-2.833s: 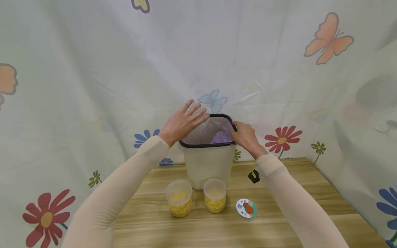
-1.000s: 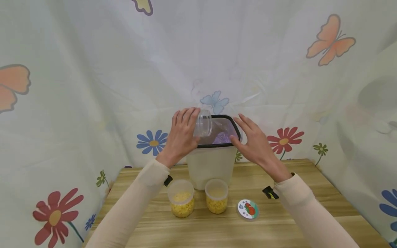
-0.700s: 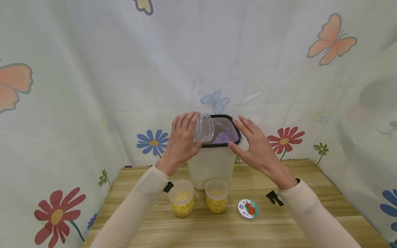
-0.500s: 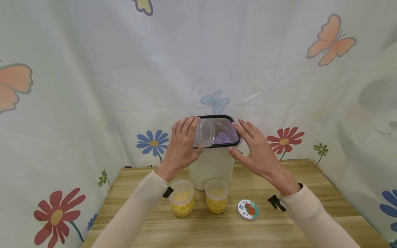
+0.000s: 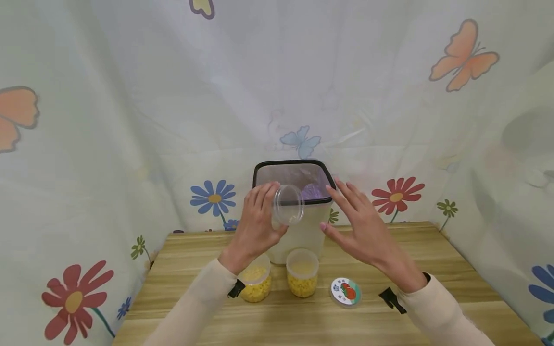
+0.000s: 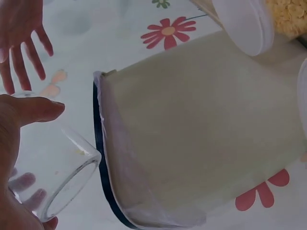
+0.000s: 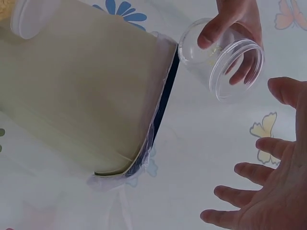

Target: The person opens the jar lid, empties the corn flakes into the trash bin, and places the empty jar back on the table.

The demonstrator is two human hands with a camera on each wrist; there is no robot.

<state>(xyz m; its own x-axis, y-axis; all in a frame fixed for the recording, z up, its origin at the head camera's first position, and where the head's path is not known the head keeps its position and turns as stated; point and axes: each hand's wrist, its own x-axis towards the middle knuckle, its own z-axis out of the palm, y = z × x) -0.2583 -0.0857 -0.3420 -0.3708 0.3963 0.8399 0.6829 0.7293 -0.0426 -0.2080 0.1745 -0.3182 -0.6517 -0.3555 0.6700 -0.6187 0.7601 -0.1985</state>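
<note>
My left hand (image 5: 255, 223) grips a clear round plastic jar (image 5: 289, 204) that is tipped on its side in front of the bin's near rim. Its mouth faces right, and a few small yellow bits cling inside. In the right wrist view, the left thumb and fingers wrap round the jar (image 7: 201, 52). My right hand (image 5: 363, 226) is held with fingers spread, close to the right front corner of the white bin (image 5: 298, 235), holding nothing. The bin has a black rim (image 5: 294, 162) and a purplish liner bag (image 5: 310, 191) inside.
Two clear jars of yellow flakes, a left one (image 5: 255, 290) and a right one (image 5: 302, 286), stand before the bin. To their right, a round lid with a tomato picture (image 5: 345, 291) lies on the wooden table (image 5: 303, 322). A flower-printed curtain (image 5: 216, 96) hangs behind.
My right hand has let go of the bin rim and moved down to the right. The left hand has come over the bin with the jar, then lowered it toward me, in front of the rim.
</note>
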